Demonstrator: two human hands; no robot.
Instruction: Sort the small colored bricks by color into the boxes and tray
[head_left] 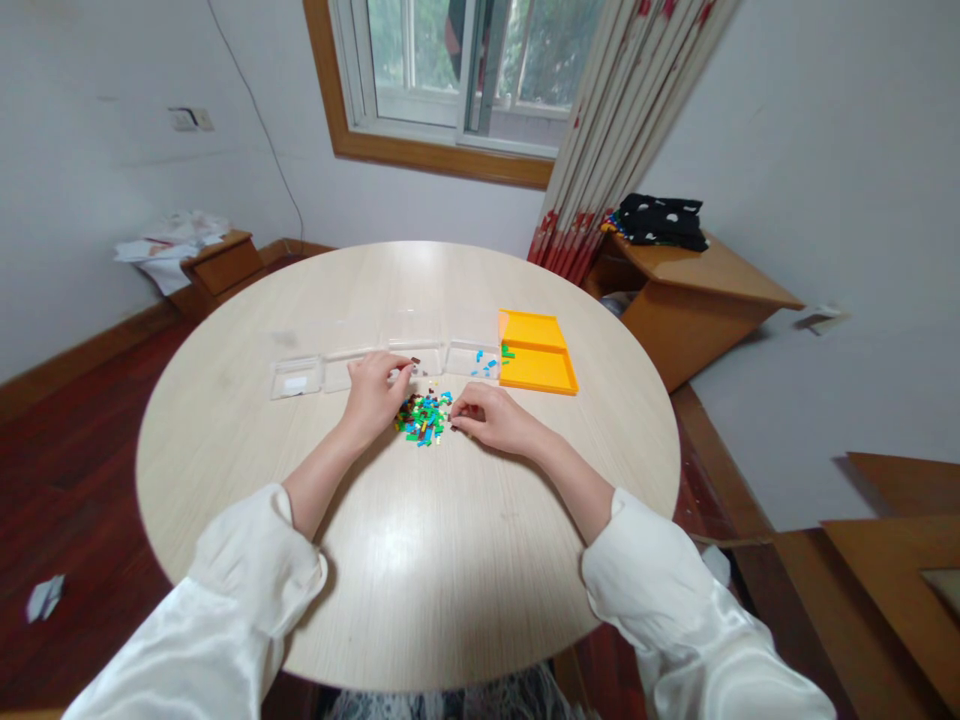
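Observation:
A small heap of toy bricks (424,418) in green, blue, yellow and brown lies on the round table. My left hand (377,393) is above the heap's left side, thumb and finger pinched on a brown toy brick (415,361) at the edge of a clear box (405,347). At the heap's right edge, my right hand (491,414) is closed in a pinch, its fingertips low at the tabletop on a dark brown toy brick (454,429). Blue bricks (482,362) lie in another clear box (457,358), and green bricks (508,352) in the yellow case.
An open yellow case (551,370) stands right of the row of clear boxes. A small clear box (279,387) with a white label is at the left end. The pale round table (420,560) reaches close to my body. Behind it are a window and a curtain (600,120).

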